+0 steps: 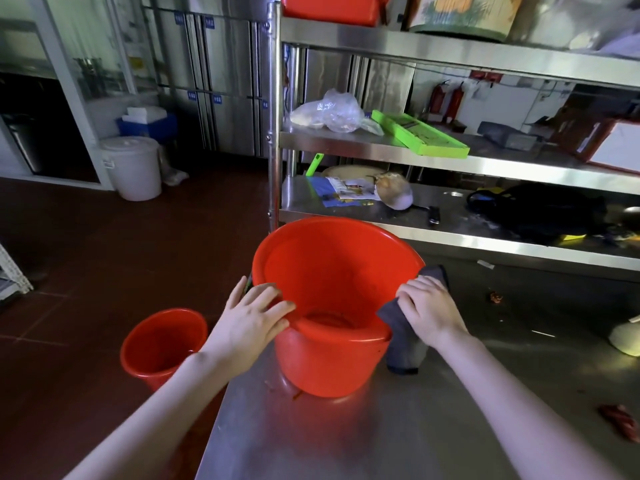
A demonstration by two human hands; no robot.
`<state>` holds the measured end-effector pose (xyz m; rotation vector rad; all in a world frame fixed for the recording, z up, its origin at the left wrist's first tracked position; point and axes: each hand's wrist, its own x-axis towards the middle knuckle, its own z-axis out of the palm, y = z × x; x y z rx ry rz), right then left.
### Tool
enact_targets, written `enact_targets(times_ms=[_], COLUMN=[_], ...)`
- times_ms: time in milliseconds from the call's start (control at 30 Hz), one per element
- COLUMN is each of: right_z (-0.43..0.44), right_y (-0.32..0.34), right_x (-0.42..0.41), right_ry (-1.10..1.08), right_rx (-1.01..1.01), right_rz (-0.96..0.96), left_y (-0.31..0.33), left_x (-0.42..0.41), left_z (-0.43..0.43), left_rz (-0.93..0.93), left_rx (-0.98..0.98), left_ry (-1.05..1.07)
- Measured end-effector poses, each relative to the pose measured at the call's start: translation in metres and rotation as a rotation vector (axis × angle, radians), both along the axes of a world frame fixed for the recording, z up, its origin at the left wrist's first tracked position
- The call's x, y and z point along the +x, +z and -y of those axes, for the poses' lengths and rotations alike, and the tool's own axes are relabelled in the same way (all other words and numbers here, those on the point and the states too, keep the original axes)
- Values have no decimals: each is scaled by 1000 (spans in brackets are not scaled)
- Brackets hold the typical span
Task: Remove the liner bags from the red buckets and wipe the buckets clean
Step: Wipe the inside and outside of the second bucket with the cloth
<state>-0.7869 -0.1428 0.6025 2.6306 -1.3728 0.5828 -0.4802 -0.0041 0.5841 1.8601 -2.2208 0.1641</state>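
A large red bucket (332, 271) stands tilted toward me on the steel table (398, 427), with no liner in it. My left hand (254, 315) rests on its left rim with the fingers lying nearly straight over the edge. My right hand (427, 308) grips a dark grey cloth (401, 344) against the bucket's right rim and outer wall; the cloth hangs down to the table. A second, smaller red bucket (161, 342) stands on the floor to the left of the table, also without a liner.
A steel shelf rack (450, 161) stands behind the table, holding a clear plastic bag (329, 112), green trays and papers. A white lidded bucket (133, 168) stands on the red floor at the far left. Red scraps (621, 422) lie on the table's right side.
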Motion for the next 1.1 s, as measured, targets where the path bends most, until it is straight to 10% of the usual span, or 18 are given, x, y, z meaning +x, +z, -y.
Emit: enact_targets(times_ms=[1100], right_z=[-73], right_y=[-17], right_x=[75], right_ry=[-111], right_rx=[-178], right_rz=[113], left_y=[6], left_x=[-31], left_z=[6], left_rz=[-143], left_rx=[-146], left_ry=[-59])
